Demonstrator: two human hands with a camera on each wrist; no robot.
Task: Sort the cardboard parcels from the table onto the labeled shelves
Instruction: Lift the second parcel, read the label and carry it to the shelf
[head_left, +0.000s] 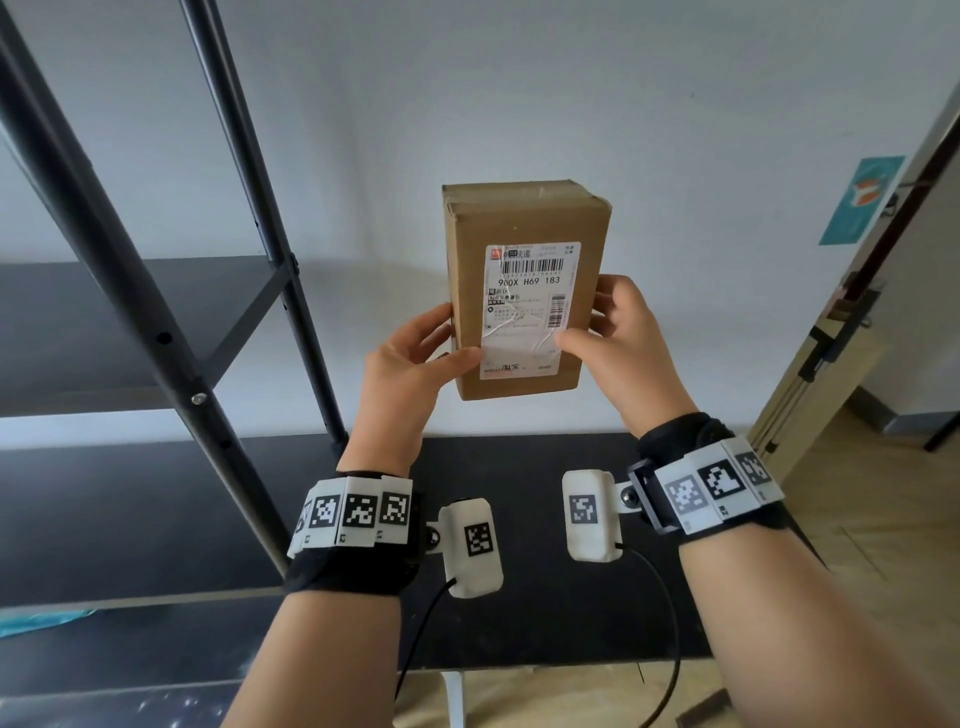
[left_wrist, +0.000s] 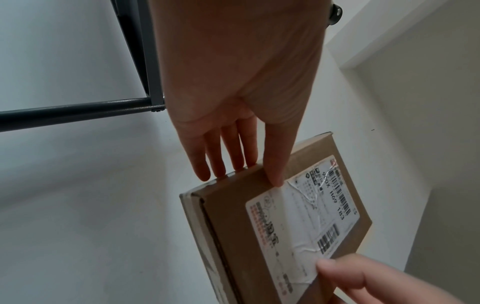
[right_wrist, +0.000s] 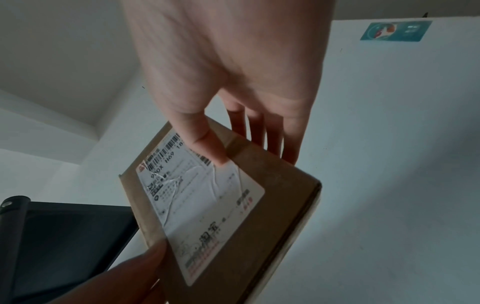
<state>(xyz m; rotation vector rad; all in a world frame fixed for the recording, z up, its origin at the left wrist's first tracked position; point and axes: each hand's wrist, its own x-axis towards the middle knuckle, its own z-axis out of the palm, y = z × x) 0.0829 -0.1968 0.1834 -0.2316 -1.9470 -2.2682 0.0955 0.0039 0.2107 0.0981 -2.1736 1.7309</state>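
Observation:
I hold one cardboard parcel (head_left: 524, 218) upright in front of me, above the black table (head_left: 545, 623). Its white shipping label (head_left: 530, 306) faces me and reads 900X H69 183. My left hand (head_left: 415, 353) pinches the parcel's lower left edge, thumb on the label side and fingers behind. On the right edge my right hand (head_left: 618, 332) holds it the same way. In the left wrist view the parcel (left_wrist: 228, 205) lies under my left hand (left_wrist: 241, 156). The right wrist view shows the parcel (right_wrist: 272, 195) pinched by my right hand (right_wrist: 233, 135).
A black metal shelf rack (head_left: 124, 270) stands at the left, with a dark shelf board (head_left: 104, 322) at mid height and another (head_left: 130, 519) below. A white wall is behind. A teal poster (head_left: 860, 200) hangs by a doorway at the right.

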